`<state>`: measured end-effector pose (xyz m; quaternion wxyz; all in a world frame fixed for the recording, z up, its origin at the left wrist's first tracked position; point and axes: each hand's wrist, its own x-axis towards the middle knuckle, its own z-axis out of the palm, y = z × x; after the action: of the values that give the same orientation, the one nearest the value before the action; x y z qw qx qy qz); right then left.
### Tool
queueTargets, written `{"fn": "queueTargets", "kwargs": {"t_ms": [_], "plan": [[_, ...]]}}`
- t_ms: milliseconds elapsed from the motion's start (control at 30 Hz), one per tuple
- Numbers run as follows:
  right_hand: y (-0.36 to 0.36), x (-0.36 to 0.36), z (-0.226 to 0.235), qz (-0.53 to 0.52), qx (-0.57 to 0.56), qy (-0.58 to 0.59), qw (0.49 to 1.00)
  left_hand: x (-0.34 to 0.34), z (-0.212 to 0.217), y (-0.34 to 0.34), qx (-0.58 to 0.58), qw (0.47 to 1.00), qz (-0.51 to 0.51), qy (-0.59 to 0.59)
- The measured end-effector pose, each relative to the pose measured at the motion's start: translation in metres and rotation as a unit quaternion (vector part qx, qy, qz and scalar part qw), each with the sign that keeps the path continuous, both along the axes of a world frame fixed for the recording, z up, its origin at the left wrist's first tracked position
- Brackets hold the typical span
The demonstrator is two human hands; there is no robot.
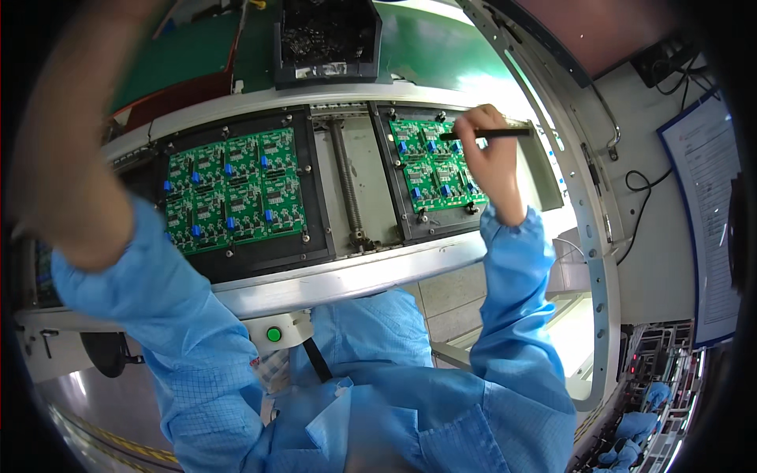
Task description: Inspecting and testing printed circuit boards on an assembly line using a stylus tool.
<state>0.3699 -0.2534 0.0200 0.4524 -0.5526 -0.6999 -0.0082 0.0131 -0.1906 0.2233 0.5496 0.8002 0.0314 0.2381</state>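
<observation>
My right hand [493, 158] is closed around a slim black stick-like tool [511, 132], possibly tweezers or a pen. Its left end is over the upper part of the right green circuit board panel [422, 173], which carries small blue parts and sits in a black frame [388, 158]. The hand covers that panel's right side. Raised large and blurred at the upper left is my left hand [67, 118], above the conveyor's left end. Its fingers are smeared, so what it holds, if anything, is unclear. Nearest to it lies the left circuit board panel [244, 193], also with blue parts, in another black frame [315, 229].
A threaded spindle [347, 181] runs between the frames. Behind the rail stands a dark bin [327, 39] of small parts on a green surface [426, 47]. A green button [274, 334] is on the near side. A metal post [579, 213] and clipboard sheet [706, 213] stand right.
</observation>
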Motion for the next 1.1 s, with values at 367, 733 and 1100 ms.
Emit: {"fn": "queueTargets", "kwargs": {"t_ms": [367,733,1100], "plan": [[0.180,-0.080,0.058,0.052,-0.004,-0.412,0.910,0.153,-0.193,-0.028,0.161,0.960,0.133,0.184],[0.236,-0.082,0.022,-0.011,-0.037,-0.475,0.879,0.161,-0.214,-0.043,0.253,0.921,0.166,0.243],[0.232,-0.077,0.016,0.032,0.003,-0.546,0.837,0.159,-0.224,-0.046,0.302,0.877,0.223,0.300]]}}
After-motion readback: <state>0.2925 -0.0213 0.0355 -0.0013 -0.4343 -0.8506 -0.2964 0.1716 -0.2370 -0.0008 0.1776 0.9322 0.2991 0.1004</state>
